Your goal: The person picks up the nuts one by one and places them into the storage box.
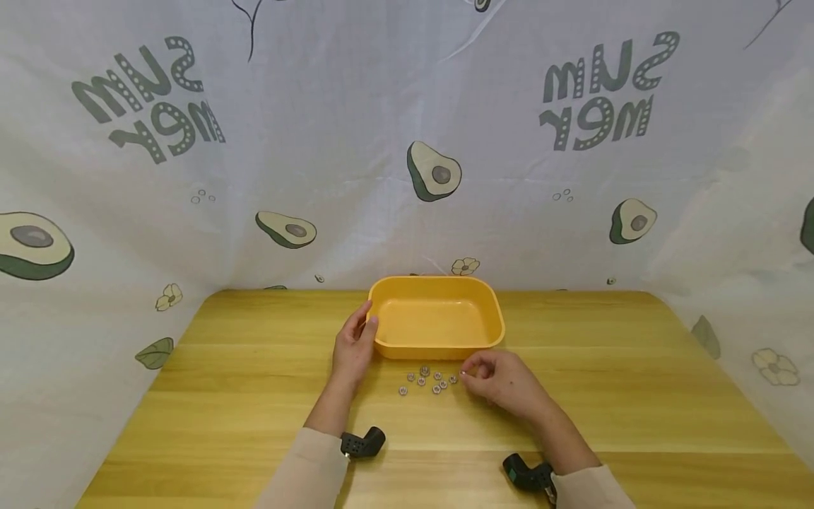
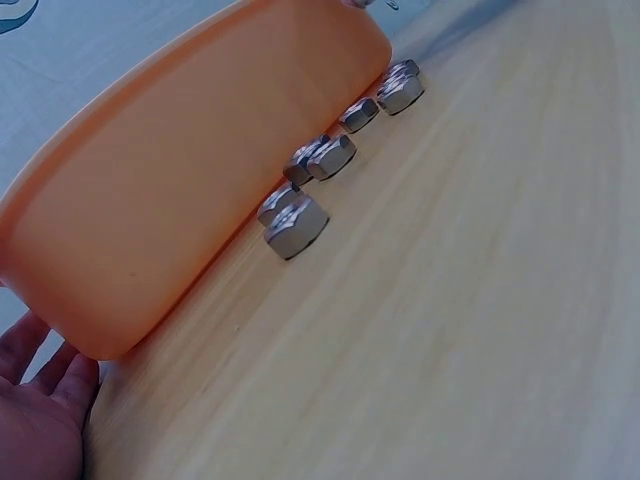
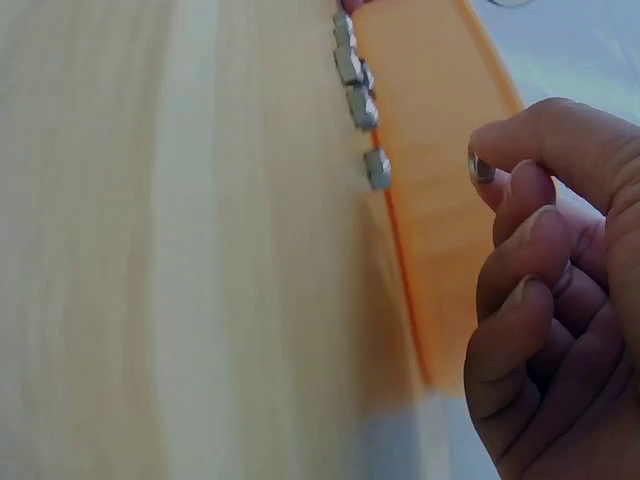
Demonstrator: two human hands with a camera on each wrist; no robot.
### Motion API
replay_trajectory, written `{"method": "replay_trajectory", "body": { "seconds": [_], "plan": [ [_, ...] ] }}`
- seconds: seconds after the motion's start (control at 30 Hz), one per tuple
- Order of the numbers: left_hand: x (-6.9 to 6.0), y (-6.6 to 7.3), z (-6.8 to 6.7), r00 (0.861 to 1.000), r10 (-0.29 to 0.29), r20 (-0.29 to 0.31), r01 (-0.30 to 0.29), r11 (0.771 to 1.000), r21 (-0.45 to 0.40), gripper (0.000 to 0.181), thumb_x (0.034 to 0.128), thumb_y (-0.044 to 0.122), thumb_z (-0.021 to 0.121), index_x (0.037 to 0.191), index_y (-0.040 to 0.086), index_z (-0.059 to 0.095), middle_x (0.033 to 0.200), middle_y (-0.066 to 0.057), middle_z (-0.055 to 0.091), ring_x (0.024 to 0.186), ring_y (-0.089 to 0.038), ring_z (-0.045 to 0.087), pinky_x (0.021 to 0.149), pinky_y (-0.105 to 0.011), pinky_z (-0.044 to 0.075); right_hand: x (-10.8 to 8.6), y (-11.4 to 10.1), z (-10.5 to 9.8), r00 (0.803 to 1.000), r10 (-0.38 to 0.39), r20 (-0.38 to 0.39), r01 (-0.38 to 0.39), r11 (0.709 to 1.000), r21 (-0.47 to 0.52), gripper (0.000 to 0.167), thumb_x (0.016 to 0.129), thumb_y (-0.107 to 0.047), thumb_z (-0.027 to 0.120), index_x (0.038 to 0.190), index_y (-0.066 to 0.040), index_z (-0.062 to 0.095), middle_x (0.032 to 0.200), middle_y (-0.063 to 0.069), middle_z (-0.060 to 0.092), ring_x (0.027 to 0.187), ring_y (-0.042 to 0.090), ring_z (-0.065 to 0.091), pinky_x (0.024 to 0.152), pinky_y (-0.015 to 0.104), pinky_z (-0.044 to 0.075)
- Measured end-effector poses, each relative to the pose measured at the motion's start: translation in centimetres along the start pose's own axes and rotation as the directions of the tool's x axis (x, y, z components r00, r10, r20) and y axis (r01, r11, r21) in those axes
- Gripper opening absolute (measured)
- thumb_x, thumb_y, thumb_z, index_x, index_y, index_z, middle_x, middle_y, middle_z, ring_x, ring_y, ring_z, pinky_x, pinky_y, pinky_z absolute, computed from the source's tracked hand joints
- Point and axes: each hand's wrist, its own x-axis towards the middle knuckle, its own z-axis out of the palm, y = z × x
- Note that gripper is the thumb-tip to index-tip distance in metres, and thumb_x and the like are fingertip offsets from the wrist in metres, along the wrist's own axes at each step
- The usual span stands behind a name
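Observation:
My right hand [image 1: 505,382] pinches a small metal hex nut [image 3: 482,168] between thumb and index finger, just off the tray's front right corner. Its other fingers are curled in. The left hand [image 1: 355,350] holds the left end of a yellow plastic tray [image 1: 439,352], with the thumb at the rim and the fingers against the outer wall. In the left wrist view, those fingers [image 2: 75,385] lie at the tray's corner. Several loose hex nuts [image 1: 437,389] lie on the table before the tray, one larger than the others. The tray's visible floor is bare.
The wooden table [image 1: 636,396] carries the tray near its back edge. A white cloth [image 1: 356,177] with avocado prints hangs behind and at both sides. Each wrist wears a black camera mount [image 1: 364,443].

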Motion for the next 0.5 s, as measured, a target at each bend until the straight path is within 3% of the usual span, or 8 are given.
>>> {"method": "replay_trajectory", "body": {
  "seconds": [0.13,0.5],
  "plan": [
    [0.0,0.2,0.1,1.0,0.003,-0.004,-0.003,1.0,-0.011,0.043,0.104,0.024,0.06,0.147,0.019,0.057,0.16,-0.01,0.045,0.148,-0.031,0.043,0.121,-0.045,0.039,-0.1,-1.2,0.0,0.999,-0.015,-0.032,0.014,0.998,-0.053,0.011,0.089,-0.019,0.078,0.097,-0.014,0.074,0.069,0.001,0.058,0.056,0.014,0.049,0.047,0.022,0.039],
    [0.3,-0.2,0.0,1.0,0.004,-0.003,-0.004,1.0,-0.021,0.044,0.1038,0.024,0.06,0.147,0.019,0.057,0.16,-0.011,0.045,0.148,-0.031,0.044,0.12,-0.045,0.04,0.6,-4.3,-0.5,0.985,-0.166,-0.057,0.155,0.976,-0.155,0.008,0.09,-0.018,0.078,0.096,-0.015,0.074,0.065,-0.001,0.055,0.055,0.014,0.047,0.048,0.022,0.037]
  ]
}}
